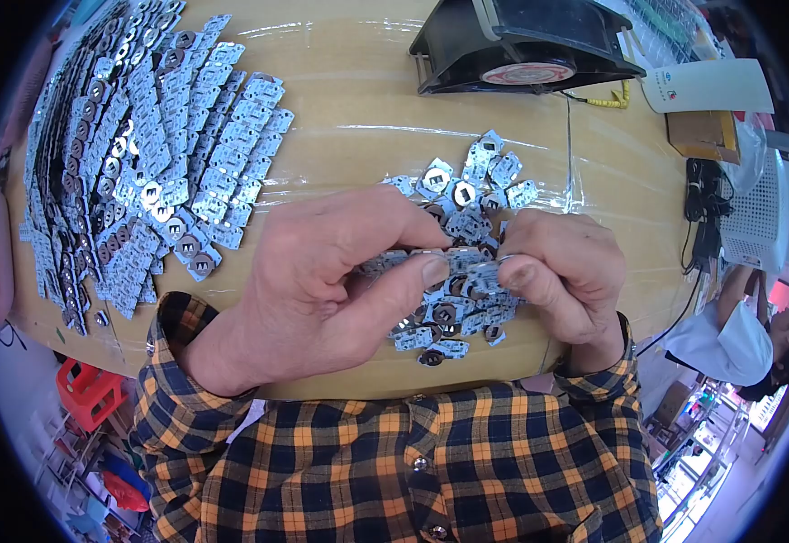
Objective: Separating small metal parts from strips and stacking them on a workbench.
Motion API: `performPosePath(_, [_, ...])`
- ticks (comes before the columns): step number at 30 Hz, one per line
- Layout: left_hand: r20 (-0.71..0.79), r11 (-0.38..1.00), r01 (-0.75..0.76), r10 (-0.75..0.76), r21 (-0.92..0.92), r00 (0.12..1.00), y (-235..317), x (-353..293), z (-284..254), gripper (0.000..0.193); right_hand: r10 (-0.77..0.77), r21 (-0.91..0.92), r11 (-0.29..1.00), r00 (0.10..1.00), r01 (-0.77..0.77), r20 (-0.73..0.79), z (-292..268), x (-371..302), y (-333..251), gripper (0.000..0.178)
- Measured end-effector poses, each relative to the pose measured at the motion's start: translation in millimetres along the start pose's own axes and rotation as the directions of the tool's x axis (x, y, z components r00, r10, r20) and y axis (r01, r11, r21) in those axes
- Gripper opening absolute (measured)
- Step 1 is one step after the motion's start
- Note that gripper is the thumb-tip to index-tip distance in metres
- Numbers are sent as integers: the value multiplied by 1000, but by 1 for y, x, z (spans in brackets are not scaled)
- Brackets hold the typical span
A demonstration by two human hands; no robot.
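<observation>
The left hand (pixel 322 271) pinched a short strip of circuit boards (pixel 461 259) between thumb and forefinger; the right hand (pixel 566 271) gripped its other end, thumb against finger. The strip was just above a loose heap of small boards (pixel 444 315), partly hidden by the hands. Farther left, layered board strips (pixel 168 136) crowded the table (pixel 349 109). A black fan (pixel 521 45) stood beyond the heap; black cables (pixel 707 213) and a white perforated basket (pixel 758 217) sat rightward.
</observation>
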State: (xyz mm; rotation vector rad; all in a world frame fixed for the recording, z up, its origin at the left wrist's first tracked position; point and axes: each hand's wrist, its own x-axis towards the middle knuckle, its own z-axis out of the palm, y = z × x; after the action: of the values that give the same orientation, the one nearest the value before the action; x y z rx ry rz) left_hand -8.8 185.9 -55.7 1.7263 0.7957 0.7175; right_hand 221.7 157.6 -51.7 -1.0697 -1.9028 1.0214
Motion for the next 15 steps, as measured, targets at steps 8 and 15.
performPosePath(8, [35,998,-57,57,18,998,-3,-5,2,10,41,28,999,999,-40,-26,10,-5,-2,30])
performPosePath(15, [50,988,-77,84,-133,995,-5,-8,7,9,-53,-103,993,992,64,112,9,-9,0,27])
